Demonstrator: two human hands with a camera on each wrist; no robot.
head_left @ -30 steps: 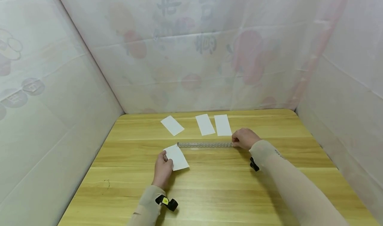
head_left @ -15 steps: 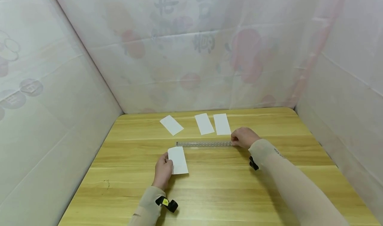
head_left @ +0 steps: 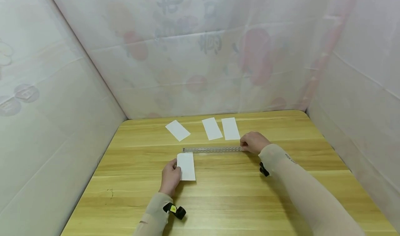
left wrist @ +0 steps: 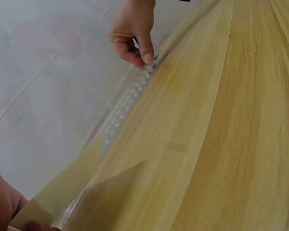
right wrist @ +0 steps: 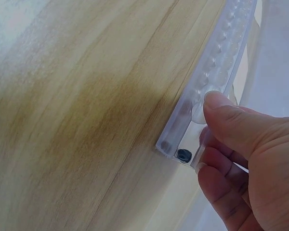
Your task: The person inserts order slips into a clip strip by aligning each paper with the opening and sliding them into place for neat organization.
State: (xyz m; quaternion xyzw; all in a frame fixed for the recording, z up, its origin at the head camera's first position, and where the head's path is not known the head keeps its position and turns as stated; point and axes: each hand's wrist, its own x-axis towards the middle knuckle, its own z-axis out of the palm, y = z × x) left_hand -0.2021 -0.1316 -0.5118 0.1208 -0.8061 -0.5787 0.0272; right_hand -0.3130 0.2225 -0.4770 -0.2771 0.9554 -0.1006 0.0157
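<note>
My left hand pinches a white card by its left edge, raised a little over the wooden table. The card's top edge is close to the left end of a long clear plastic tube with a row of bead-like shapes inside; whether they touch, I cannot tell. In the left wrist view the shaded card overlaps the tube's near end. My right hand grips the tube's right end between thumb and fingers. A dark spot shows at that end of the tube in the right wrist view.
Three more white cards lie behind the tube: a slanted left card, a middle card and a right card near my right hand. Pale printed cloth walls enclose the table at the back and both sides.
The card in my left hand has turned from a slant to nearly straight, its top edge now under the tube's left end. My right hand keeps its grip on the tube.
</note>
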